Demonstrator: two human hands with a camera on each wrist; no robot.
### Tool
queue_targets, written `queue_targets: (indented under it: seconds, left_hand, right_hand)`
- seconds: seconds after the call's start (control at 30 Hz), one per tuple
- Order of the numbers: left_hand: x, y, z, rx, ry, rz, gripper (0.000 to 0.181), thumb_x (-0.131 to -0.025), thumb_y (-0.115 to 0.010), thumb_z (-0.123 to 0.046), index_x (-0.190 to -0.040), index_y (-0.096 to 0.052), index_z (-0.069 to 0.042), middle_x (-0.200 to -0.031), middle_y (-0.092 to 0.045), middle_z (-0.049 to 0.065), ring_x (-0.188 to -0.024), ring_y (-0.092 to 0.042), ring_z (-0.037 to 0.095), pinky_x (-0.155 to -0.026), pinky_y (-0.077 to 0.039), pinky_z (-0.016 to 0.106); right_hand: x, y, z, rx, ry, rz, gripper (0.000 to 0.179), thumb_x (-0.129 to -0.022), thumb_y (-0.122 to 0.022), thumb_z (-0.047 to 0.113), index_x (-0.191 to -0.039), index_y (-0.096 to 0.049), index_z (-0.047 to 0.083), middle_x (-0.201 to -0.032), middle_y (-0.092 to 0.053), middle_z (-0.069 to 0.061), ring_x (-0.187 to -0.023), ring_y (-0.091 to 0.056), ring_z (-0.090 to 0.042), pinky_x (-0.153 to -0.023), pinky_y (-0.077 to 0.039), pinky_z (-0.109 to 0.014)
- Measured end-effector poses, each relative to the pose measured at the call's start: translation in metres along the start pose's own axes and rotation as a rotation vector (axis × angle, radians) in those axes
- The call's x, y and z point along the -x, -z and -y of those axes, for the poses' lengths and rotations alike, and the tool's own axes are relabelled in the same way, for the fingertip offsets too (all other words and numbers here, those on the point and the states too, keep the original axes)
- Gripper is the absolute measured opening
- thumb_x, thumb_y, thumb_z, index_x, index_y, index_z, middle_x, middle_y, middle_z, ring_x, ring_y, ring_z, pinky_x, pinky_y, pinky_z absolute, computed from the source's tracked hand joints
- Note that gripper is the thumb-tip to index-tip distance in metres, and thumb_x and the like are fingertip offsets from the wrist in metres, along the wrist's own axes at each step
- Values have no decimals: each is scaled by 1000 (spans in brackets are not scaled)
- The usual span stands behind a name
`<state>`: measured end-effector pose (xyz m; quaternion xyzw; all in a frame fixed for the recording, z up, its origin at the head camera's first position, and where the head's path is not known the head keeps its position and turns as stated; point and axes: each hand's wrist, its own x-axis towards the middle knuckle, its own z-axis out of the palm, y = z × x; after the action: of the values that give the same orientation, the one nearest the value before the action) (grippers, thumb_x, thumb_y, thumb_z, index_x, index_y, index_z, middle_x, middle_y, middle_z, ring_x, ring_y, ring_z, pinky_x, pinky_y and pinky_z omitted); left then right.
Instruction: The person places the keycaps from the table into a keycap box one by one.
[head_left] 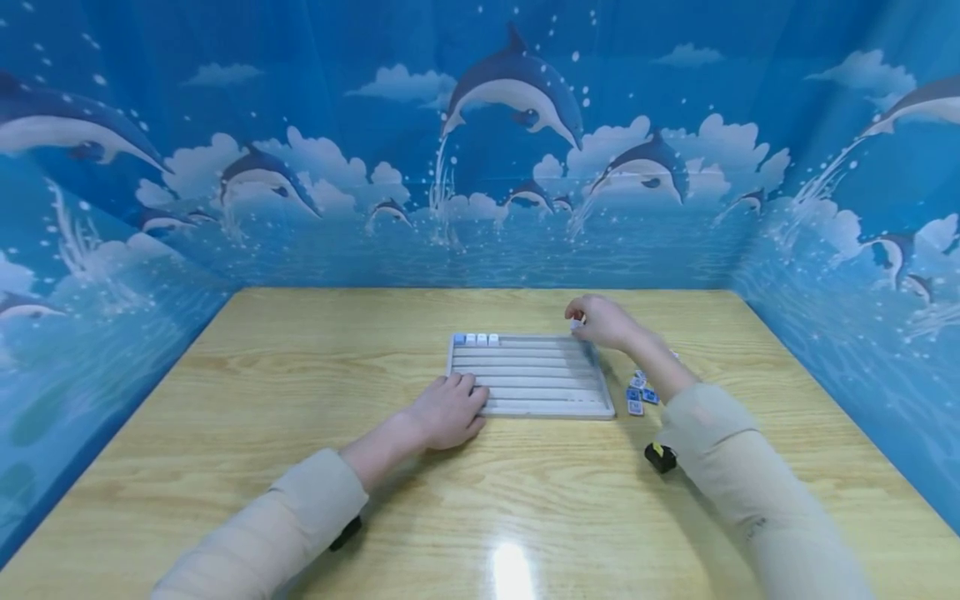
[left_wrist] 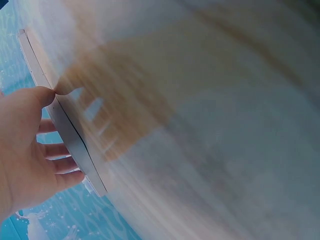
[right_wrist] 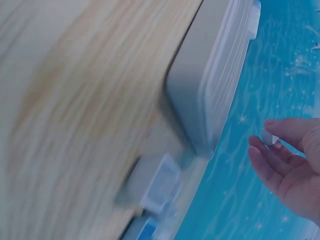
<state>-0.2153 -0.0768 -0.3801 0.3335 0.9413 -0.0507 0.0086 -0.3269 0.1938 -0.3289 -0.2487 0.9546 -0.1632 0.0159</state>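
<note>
A pale grey keycap tray (head_left: 540,412) with ridged rows lies on the table. A blue keycap (head_left: 460,339) and white keycaps (head_left: 482,340) sit in its back row at the left end. My left hand (head_left: 447,410) holds the tray's front left corner, thumb against the front edge and fingers over the side. Past the tray's back right corner, my right hand (head_left: 606,322) pinches a small white keycap (right_wrist: 269,136) between thumb and fingers, up off the table. Right of the tray lies a loose group of blue and white keycaps (head_left: 635,407), partly hidden behind the right forearm.
The wooden table (head_left: 337,333) runs back to a curtain (head_left: 480,250) printed with dolphins, which also closes both sides. A small black device (head_left: 660,457) is at the right sleeve, another (head_left: 347,533) under the left sleeve.
</note>
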Motion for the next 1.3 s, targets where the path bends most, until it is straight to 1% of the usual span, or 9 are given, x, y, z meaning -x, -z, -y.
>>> queue_targets:
  seconds: [0.23,0.4,0.63,0.87,1.0,1.13,1.3]
  left_hand:
    - [0,1,0,-5,2,10,33,-95,-46,-36,-116,-51,-11,-106,-48,9,-103,-47,24,-91,-40,40]
    - [0,1,0,-15,1,8,34,-95,-46,-36,-117,-51,-10,-106,-48,9,-104,-47,24,-90,-40,40]
    - [-1,-1,0,-16,0,9,36,-95,-46,-37,-119,-51,-10,-108,-49,10,-105,-47,25,-91,-40,40]
    - [-1,-2,0,-22,2,17,37,-96,-45,-37,-121,-50,-10,-109,-49,10,-107,-47,25,-92,-40,41]
    - [-1,-2,-1,-14,5,19,38,-96,-46,-37,-122,-50,-10,-110,-48,10,-107,-47,25,-92,-39,41]
    - [0,-2,0,-15,0,4,36,-95,-46,-36,-120,-50,-10,-108,-48,10,-106,-47,26,-91,-40,41]
    - [0,-2,0,-17,-14,-22,34,-95,-48,-36,-116,-51,-10,-104,-48,10,-103,-48,26,-88,-41,41]
  right_hand:
    - [-17,-7,19,-33,-24,43,27,-85,-62,4,-109,-60,-8,-96,-62,-16,-89,-57,-28,-77,-47,-40]
    - [-27,-16,31,-50,-1,62,25,-86,-61,3,-109,-61,-7,-98,-62,-16,-90,-57,-27,-77,-47,-39]
    - [-35,-26,43,-57,29,72,24,-86,-60,1,-109,-63,-5,-100,-62,-15,-92,-57,-26,-78,-47,-38]
    - [-44,-34,48,-44,60,78,24,-85,-60,-1,-108,-64,-5,-99,-64,-15,-89,-57,-24,-78,-47,-38]
    - [-48,-38,50,-28,56,85,23,-84,-62,1,-107,-65,-5,-98,-64,-14,-88,-58,-24,-78,-48,-37]
    - [-51,-43,53,-7,54,89,19,-85,-62,1,-102,-66,-4,-95,-64,-14,-85,-58,-23,-76,-48,-36]
    - [-56,-49,57,17,41,110,11,-85,-61,2,-94,-67,1,-87,-63,-8,-77,-56,-19,-70,-47,-33]
